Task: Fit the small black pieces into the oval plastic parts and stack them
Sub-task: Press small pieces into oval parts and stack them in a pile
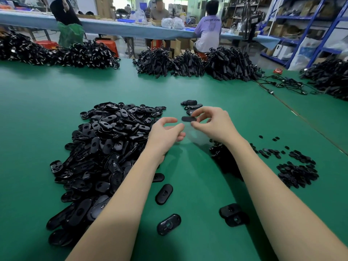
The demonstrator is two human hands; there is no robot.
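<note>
- One oval plastic part point(188, 118) is up off the green table point(47, 102), pinched at its right end between the thumb and fingertips point(195, 114) of the right hand point(211, 123); the other fingers of that hand curl loosely beneath and hold nothing.
- The left hand point(165, 131) sits just left of the part, apart from it, thumb and fingers loosely curled with a gap between them; I see nothing in them, though a small piece could be hidden there.
- Beyond the right fingertips lies a short stack of finished ovals point(191, 105), probably the place for this one.
- To the left of the left hand spreads the big heap of oval parts point(105, 147); to the right of the right forearm lie the small black pieces point(297, 172), scattered and heaped.
- Handling, as a judgement: the part looks like thin moulded plastic, light, stiff and glossy, so likely a bit slippery. A pinch across its narrow ends or long edges should hold it, leaving the middle hole free for the insert.
- The small pieces look tiny and light; fingertip pinching, one at a time, seems the only way, and they would roll or skip if dropped.
- Nothing here seems fragile, but pressing an insert in askew could jam it; support from behind the hole would help.
- Whether the held part already has its piece fitted cannot be told from this edge-on view.
</note>
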